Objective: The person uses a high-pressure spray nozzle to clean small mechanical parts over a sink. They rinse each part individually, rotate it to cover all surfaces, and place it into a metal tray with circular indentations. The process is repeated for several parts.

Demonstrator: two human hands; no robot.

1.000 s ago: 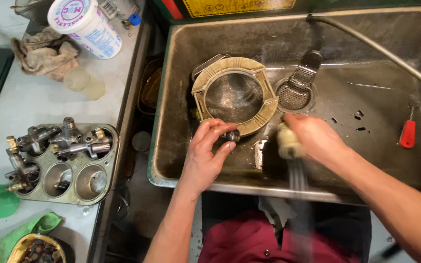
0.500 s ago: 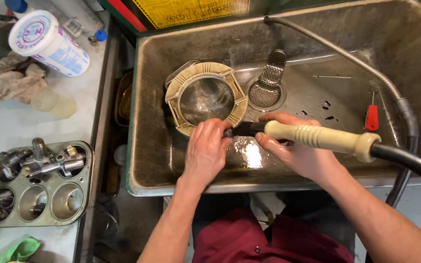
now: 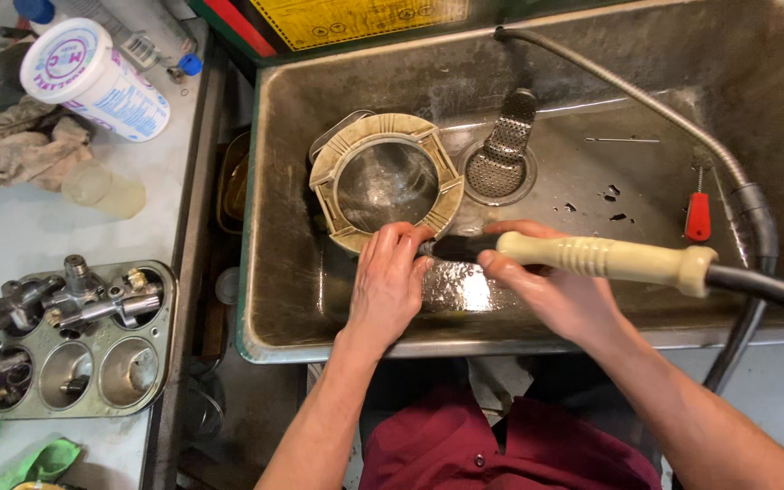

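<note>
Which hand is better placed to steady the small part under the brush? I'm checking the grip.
Left: the left hand already cups it at the brush tip; the right hand holds the brush handle.

A white round canister (image 3: 93, 77) with a pink and blue printed label is lying on its side near the far left corner of the grey worktop (image 3: 11, 227). Beside it, clear bottles with blue caps (image 3: 151, 41) are lying. A yellow sign (image 3: 356, 18) with red border is hanging behind the sink's (image 3: 283, 299) far edge.
</note>
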